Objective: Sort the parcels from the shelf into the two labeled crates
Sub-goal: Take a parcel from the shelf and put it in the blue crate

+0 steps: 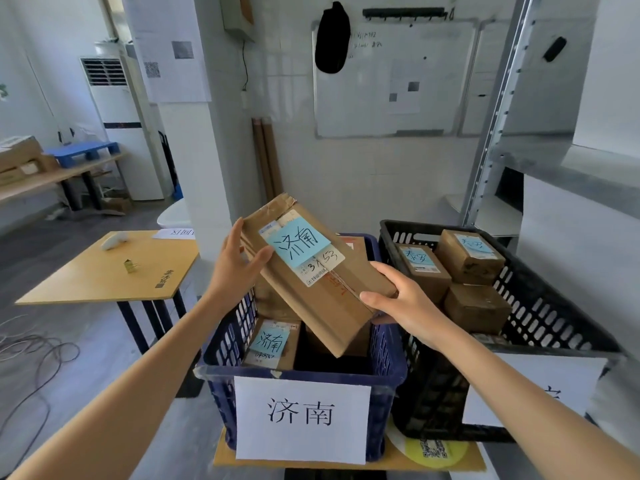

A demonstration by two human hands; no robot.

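A: What might be spoiled from here?

B: The parcel [329, 306] is held tilted above the blue crate [388, 351], its near corner low over parcels lying inside. Released at that slant, it could be left jammed on edge or propped on the rim. A slip toward the black crate [554, 317] on the right would be a mis-sort.

A: How is it held?

B: Its far-left end is pinched by the left grip [239, 268]. Its near-right edge is clasped by the right grip [398, 303].

A: And its look?

B: Long, flat brown cardboard, taped and creased. A blue note [298, 242] marked 济南 is matched by the crate's label [301, 419].
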